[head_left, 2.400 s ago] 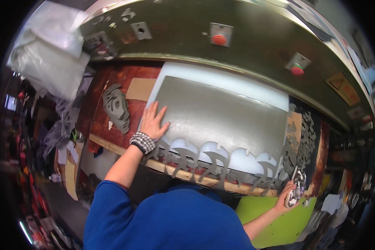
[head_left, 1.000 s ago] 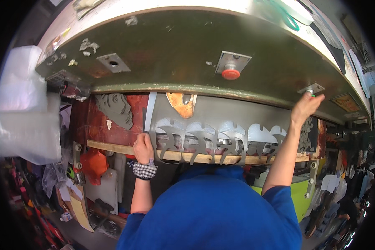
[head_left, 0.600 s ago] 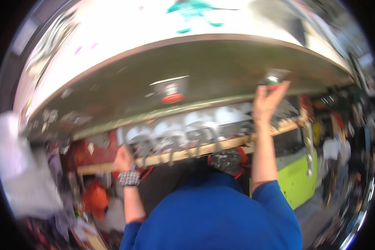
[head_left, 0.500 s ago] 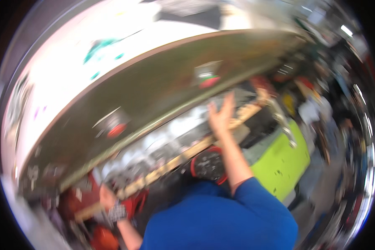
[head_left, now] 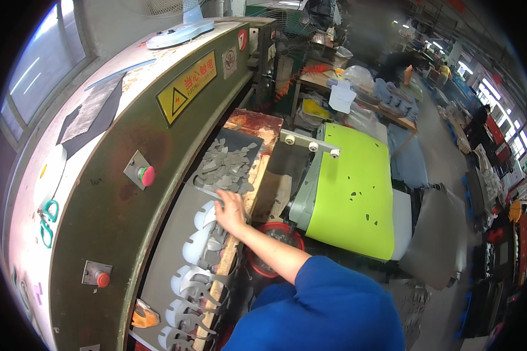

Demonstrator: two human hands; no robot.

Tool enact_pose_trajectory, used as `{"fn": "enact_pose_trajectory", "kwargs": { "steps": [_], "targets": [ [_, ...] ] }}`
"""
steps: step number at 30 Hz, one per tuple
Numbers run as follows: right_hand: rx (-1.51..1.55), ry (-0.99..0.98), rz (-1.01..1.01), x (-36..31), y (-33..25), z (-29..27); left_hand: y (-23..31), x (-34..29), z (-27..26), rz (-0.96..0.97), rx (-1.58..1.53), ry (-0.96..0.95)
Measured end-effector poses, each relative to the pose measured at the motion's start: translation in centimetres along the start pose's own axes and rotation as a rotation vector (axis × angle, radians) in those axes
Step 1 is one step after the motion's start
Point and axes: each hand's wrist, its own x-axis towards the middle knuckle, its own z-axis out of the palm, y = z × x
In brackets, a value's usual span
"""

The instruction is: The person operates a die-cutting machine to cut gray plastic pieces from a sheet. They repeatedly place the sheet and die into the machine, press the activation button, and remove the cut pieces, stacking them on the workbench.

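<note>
My right hand point(head_left: 231, 210) reaches across the machine bed, its fingers closed at the far edge of a grey sheet point(head_left: 168, 234). White, rounded cut-out openings point(head_left: 193, 251) run down this sheet, with curved grey strips point(head_left: 202, 319) hanging along its right side. Just beyond the hand, many small grey scraps point(head_left: 228, 167) lie in a loose pile on a dark board. Grey offcuts point(head_left: 214, 241) also sit below the palm. My left hand is out of view.
Along the left runs a green machine beam point(head_left: 114, 205) with red push buttons point(head_left: 148, 175). A red-rimmed bucket point(head_left: 301, 240) stands below my forearm. To the right is a lime-green sheet point(head_left: 351, 199) with scraps; a metal bracket point(head_left: 310, 143) juts toward it. People work farther back.
The view has swung right and steadied. My right hand, spread before, has closed at the sheet's edge. My left hand, seen earlier with something on its wrist, has left the view.
</note>
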Motion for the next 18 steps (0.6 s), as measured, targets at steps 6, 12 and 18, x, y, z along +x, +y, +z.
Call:
{"fn": "enact_pose_trajectory", "kwargs": {
  "steps": [6,12,18],
  "targets": [
    [0.558,-0.81,-0.111,-10.6,-13.5,3.9,-3.5,-0.3,-1.1,0.138,0.08,0.241],
    [0.405,-1.493,-0.482,-23.5,-19.8,2.2,-2.2,3.2,1.8,0.414,0.223,-0.13],
    [0.622,-1.201,-0.388,-25.0,-18.9,-2.7,-0.5,-2.7,-2.4,0.363,0.224,-0.141]
  ]
}}
